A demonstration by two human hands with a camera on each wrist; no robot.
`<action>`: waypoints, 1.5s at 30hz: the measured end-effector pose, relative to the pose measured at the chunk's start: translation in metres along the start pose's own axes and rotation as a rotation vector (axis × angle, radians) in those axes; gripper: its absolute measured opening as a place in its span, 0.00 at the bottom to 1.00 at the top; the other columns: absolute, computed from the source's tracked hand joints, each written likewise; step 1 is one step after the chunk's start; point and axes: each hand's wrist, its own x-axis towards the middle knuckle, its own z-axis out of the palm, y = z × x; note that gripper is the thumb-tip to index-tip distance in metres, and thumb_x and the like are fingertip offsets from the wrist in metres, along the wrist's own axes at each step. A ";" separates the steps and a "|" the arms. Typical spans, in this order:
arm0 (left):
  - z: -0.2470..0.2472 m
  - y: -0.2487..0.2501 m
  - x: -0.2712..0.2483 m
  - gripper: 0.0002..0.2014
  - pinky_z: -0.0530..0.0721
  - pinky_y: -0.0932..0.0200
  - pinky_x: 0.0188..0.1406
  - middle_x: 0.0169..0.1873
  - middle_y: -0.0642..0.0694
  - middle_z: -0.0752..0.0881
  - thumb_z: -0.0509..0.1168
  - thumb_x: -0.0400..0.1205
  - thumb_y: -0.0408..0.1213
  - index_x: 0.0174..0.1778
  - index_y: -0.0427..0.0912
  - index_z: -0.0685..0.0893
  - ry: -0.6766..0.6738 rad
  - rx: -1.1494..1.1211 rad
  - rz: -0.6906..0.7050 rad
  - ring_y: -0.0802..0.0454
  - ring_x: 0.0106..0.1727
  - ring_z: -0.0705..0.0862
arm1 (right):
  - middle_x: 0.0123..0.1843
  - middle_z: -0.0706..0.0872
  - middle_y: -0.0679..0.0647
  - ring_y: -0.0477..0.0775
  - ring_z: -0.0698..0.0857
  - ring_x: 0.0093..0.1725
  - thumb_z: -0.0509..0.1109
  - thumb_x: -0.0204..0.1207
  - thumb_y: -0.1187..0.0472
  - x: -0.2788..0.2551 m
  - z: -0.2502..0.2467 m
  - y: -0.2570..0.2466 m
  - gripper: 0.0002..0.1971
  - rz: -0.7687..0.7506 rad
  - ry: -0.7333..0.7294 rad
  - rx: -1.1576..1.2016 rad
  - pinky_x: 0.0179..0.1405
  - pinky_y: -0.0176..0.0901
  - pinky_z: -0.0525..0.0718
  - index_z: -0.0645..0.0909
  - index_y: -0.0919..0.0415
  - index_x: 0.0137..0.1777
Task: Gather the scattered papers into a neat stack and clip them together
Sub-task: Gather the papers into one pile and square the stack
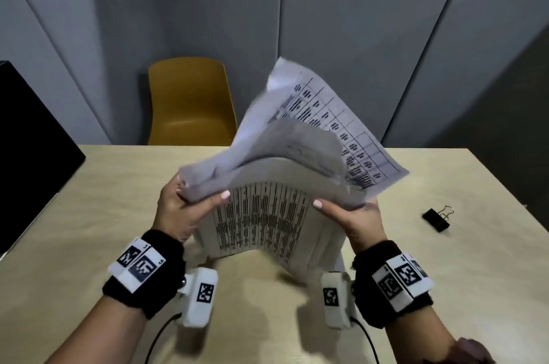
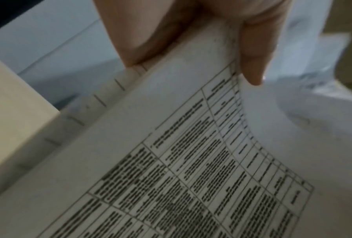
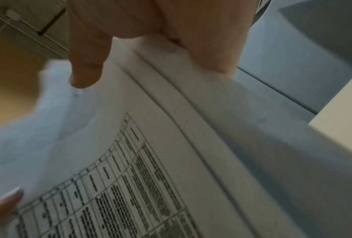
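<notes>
A loose bundle of printed papers (image 1: 264, 215) with tables stands on its lower edge on the beige table (image 1: 89, 185), bowed toward me. My left hand (image 1: 184, 209) grips its left side, thumb on the front sheet. On the right side my right hand (image 1: 350, 218) grips it the same way. The upper sheets (image 1: 326, 126) flop back and fan out unevenly, blurred. In the left wrist view the left hand (image 2: 191, 40) pinches the papers (image 2: 171, 161); in the right wrist view the right hand (image 3: 150, 40) pinches the papers (image 3: 150, 177). A black binder clip (image 1: 436, 219) lies on the table to the right, apart from both hands.
A yellow chair (image 1: 190, 102) stands behind the table's far edge. A black object (image 1: 26, 140) sits at the left edge. Grey wall panels (image 1: 356, 22) are behind. Another hand (image 1: 472, 351) shows at the bottom right corner.
</notes>
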 end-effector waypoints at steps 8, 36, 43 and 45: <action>-0.007 -0.011 0.006 0.43 0.84 0.63 0.54 0.49 0.50 0.90 0.84 0.49 0.45 0.60 0.33 0.80 0.001 -0.023 -0.050 0.57 0.50 0.86 | 0.61 0.86 0.53 0.56 0.84 0.63 0.86 0.50 0.54 0.009 0.005 -0.012 0.36 -0.086 0.096 -0.003 0.62 0.56 0.82 0.75 0.50 0.59; -0.015 -0.016 0.010 0.36 0.85 0.68 0.45 0.52 0.44 0.84 0.75 0.60 0.15 0.63 0.37 0.72 -0.034 0.057 -0.191 0.52 0.53 0.84 | 0.38 0.91 0.42 0.41 0.88 0.41 0.77 0.62 0.77 0.033 -0.014 0.005 0.14 -0.053 -0.091 -0.195 0.47 0.39 0.87 0.87 0.60 0.43; -0.029 -0.038 -0.003 0.23 0.84 0.69 0.44 0.38 0.45 0.82 0.68 0.70 0.14 0.43 0.49 0.75 0.113 0.142 -0.222 0.50 0.43 0.82 | 0.36 0.91 0.37 0.37 0.88 0.40 0.74 0.65 0.79 0.046 -0.017 0.005 0.22 -0.042 -0.103 -0.179 0.46 0.34 0.87 0.90 0.46 0.36; -0.027 -0.041 -0.004 0.19 0.83 0.74 0.37 0.34 0.45 0.81 0.68 0.71 0.15 0.39 0.46 0.77 0.123 0.150 -0.213 0.51 0.38 0.81 | 0.36 0.91 0.38 0.37 0.88 0.40 0.73 0.65 0.79 0.048 -0.017 0.007 0.22 -0.044 -0.107 -0.177 0.47 0.35 0.87 0.91 0.47 0.37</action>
